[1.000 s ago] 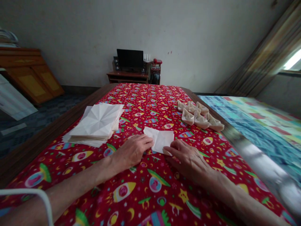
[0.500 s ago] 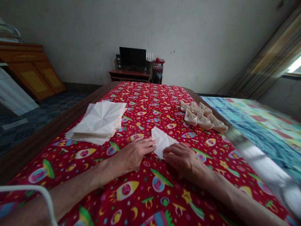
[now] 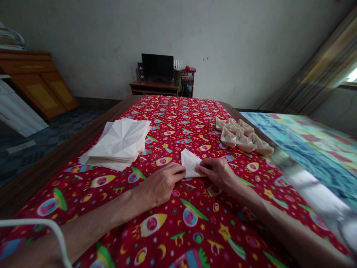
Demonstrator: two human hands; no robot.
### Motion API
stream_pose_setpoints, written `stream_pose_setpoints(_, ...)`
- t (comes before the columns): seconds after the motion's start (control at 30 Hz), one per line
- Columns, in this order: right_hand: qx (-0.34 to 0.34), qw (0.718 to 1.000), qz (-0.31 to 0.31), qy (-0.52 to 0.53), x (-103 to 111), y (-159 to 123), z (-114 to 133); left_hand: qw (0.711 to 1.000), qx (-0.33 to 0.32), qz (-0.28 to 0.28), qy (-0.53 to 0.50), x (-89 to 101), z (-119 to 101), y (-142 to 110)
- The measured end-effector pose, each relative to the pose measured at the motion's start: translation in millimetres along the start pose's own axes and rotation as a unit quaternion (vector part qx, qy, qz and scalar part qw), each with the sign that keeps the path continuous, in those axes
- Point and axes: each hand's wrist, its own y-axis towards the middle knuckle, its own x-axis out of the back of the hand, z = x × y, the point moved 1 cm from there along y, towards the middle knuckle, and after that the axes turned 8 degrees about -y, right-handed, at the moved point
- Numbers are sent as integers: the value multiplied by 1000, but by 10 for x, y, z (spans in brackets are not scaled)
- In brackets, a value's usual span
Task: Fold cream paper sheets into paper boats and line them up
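Observation:
A partly folded sheet of white paper (image 3: 190, 160) lies on the red patterned cloth, its pointed corner facing away from me. My left hand (image 3: 166, 179) rests at its left edge, with thumb and fingers closed on the near left corner. On the right side my right hand (image 3: 216, 170) pinches the paper between thumb and fingers, covering its right corner. To the left is a stack of creased white paper squares (image 3: 119, 141). Several folded paper boats (image 3: 242, 136) sit in two rows at the right.
The red cloth (image 3: 178, 230) covers a long table with a dark wooden edge (image 3: 97, 124). A white cable (image 3: 41, 222) crosses my left forearm. A bed with a patchwork cover (image 3: 304, 149) adjoins the right side. Beyond the table stands a monitor (image 3: 157, 65) on a desk.
The paper's near part has been folded up, so its lower edge now runs straight. My right hand moved slightly away from me and pinches the paper; my left fingers have closed at its corner.

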Motion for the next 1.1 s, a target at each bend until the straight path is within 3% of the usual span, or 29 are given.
stream_pose_setpoints(0.17, -22, 999, -17, -36, -46, -22, 8, 1000, 1, -24, -4, -22, -9, -2)
stream_pose_setpoints(0.4, -35, 997, -56, -44, -88, -24, 5, 999, 19, 28, 38, 2, -75, 8)
stream_pose_setpoints(1.1, 27, 992, -104, -67, -165, -41, -25, 991, 17, 71, 110, 15, -136, 16)
